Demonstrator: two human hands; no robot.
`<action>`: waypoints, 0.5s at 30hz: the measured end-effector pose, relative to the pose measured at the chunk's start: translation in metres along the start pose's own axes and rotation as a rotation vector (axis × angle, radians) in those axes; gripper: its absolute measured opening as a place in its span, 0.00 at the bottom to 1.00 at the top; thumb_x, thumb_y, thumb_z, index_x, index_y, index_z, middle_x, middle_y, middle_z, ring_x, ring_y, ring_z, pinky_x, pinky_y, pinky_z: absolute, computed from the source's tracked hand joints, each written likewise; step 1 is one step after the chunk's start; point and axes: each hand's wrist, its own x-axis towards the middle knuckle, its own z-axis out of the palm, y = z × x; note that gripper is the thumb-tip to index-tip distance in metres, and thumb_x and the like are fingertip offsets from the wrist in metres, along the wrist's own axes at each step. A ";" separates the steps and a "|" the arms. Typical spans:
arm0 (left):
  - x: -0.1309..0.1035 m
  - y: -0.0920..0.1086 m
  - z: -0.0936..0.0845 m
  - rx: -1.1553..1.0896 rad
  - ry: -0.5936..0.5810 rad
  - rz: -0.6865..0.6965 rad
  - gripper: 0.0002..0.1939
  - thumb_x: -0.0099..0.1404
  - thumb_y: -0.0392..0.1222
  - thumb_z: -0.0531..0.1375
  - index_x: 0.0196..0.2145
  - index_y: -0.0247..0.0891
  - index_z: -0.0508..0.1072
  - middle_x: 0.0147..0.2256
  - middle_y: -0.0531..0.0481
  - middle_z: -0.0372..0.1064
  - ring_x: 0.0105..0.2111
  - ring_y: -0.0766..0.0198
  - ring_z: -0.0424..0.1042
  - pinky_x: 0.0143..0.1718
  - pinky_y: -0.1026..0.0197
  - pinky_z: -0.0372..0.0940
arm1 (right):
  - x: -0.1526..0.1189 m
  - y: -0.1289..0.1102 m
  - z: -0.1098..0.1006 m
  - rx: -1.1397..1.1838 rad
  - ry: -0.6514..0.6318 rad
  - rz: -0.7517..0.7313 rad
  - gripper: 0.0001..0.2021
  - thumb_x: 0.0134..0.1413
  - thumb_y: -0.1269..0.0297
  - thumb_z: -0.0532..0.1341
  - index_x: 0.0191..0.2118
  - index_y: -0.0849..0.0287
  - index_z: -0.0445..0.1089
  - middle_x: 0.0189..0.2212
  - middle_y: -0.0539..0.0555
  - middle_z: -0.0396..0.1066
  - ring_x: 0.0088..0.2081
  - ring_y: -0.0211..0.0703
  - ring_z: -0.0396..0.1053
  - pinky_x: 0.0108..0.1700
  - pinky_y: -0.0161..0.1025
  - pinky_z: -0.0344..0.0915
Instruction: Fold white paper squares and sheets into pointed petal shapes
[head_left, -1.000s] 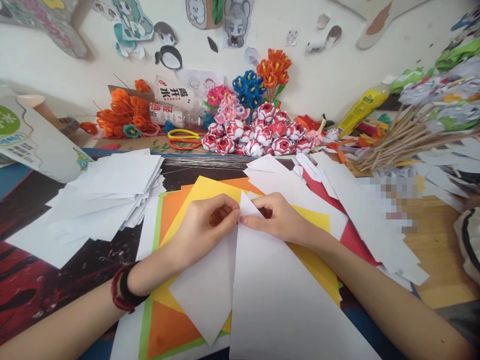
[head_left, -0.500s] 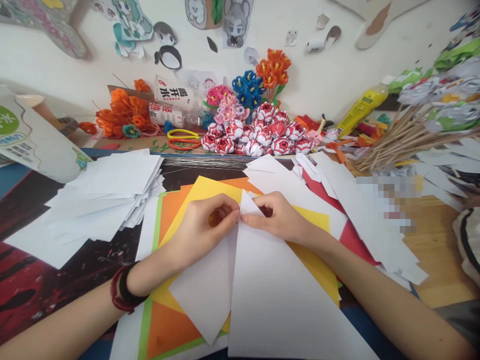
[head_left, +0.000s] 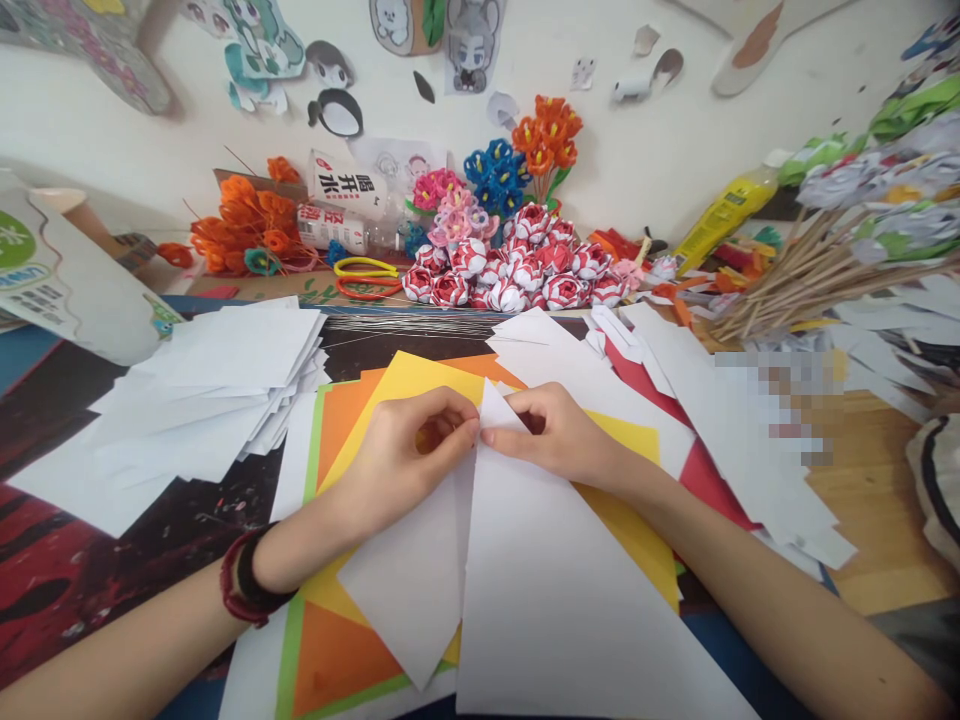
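Note:
A large white sheet [head_left: 547, 590] with a narrow pointed top lies in front of me, over yellow paper [head_left: 637, 530] and orange paper [head_left: 337, 660]. My right hand [head_left: 551, 430] pinches this sheet near its tip, thumb on top. Close beside it, my left hand [head_left: 412, 450] has thumb and forefinger pressed together at the sheet's left edge, just below the tip. Under my left hand a smaller white paper piece [head_left: 412, 580] slants downward; whether it is joined to the large sheet I cannot tell.
White paper stacks lie at left [head_left: 225, 350] and right [head_left: 720, 430]. Behind are red-and-white paper flowers [head_left: 525, 265], orange flowers [head_left: 247, 225], a yellow bottle [head_left: 724, 220] and thin sticks [head_left: 802, 280]. A white package [head_left: 67, 280] leans at far left.

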 end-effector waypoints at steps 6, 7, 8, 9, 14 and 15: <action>-0.001 0.000 0.000 0.005 0.003 -0.002 0.06 0.66 0.40 0.55 0.35 0.38 0.71 0.32 0.52 0.71 0.31 0.66 0.69 0.32 0.63 0.64 | 0.000 0.000 0.000 -0.008 0.002 -0.002 0.16 0.49 0.57 0.64 0.22 0.61 0.59 0.20 0.45 0.52 0.22 0.31 0.49 0.22 0.33 0.43; -0.001 0.000 0.000 0.002 0.006 0.000 0.06 0.66 0.40 0.55 0.35 0.38 0.71 0.32 0.51 0.71 0.31 0.65 0.70 0.32 0.63 0.64 | 0.000 0.000 0.000 -0.006 0.003 -0.001 0.16 0.49 0.57 0.64 0.22 0.61 0.59 0.20 0.45 0.52 0.22 0.31 0.49 0.22 0.33 0.43; -0.001 0.000 0.000 0.001 0.007 0.001 0.06 0.66 0.40 0.55 0.35 0.38 0.70 0.32 0.51 0.71 0.31 0.65 0.70 0.32 0.63 0.64 | 0.000 0.001 0.000 -0.005 0.003 0.000 0.17 0.49 0.57 0.64 0.22 0.61 0.59 0.20 0.45 0.52 0.22 0.31 0.49 0.22 0.33 0.43; -0.001 0.001 0.000 0.001 0.008 0.001 0.06 0.66 0.41 0.55 0.35 0.38 0.70 0.32 0.51 0.71 0.31 0.65 0.70 0.32 0.63 0.64 | 0.000 0.001 0.000 -0.006 0.006 -0.001 0.17 0.49 0.57 0.64 0.22 0.61 0.59 0.20 0.45 0.51 0.22 0.31 0.48 0.22 0.33 0.43; -0.001 0.000 0.000 0.008 0.006 0.001 0.06 0.66 0.41 0.55 0.35 0.38 0.71 0.31 0.51 0.71 0.31 0.65 0.69 0.31 0.63 0.64 | 0.000 0.001 0.000 -0.018 0.014 -0.005 0.17 0.48 0.57 0.64 0.21 0.61 0.59 0.20 0.45 0.51 0.22 0.31 0.48 0.22 0.33 0.43; 0.000 0.000 0.000 0.008 0.006 0.002 0.06 0.66 0.41 0.55 0.35 0.38 0.71 0.32 0.51 0.71 0.31 0.65 0.69 0.31 0.63 0.64 | 0.000 0.001 0.000 -0.021 0.014 -0.005 0.17 0.49 0.57 0.64 0.22 0.61 0.59 0.20 0.45 0.51 0.22 0.31 0.48 0.22 0.33 0.43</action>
